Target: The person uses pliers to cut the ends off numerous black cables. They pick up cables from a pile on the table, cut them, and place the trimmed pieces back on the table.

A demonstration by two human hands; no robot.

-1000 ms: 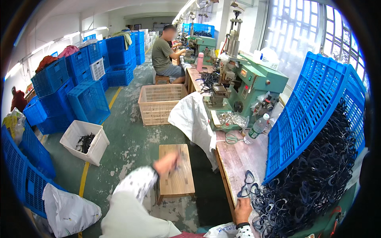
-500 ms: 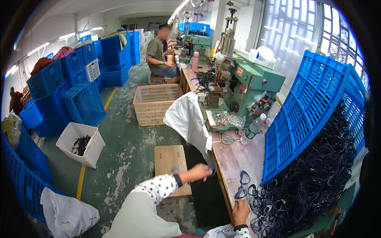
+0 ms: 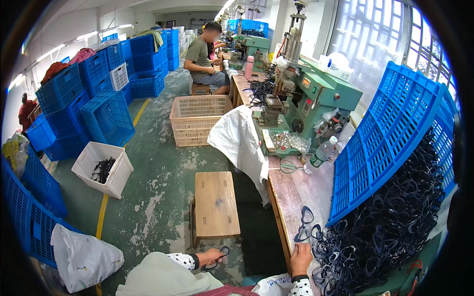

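Observation:
My left hand is low over the floor, in front of a wooden stool. Its fingers are closed on a dark blue loop-shaped piece. On the table's edge rests my right hand, fingers bent and pressed together. Its fingertips meet the near end of two joined dark loops; whether they pinch anything is hidden. Beside that hand spreads a large heap of similar dark loop pieces, spilling from a tipped blue crate.
A green press machine stands beyond, with a tray of small shiny parts. Scissors and a water bottle lie nearby. White sacking hangs off the table. A person sits farther along. Crates stand left.
My left hand has come back toward me from the table's edge, past the stool, still holding the dark piece. My right hand stays by the loops. The view has shifted slightly.

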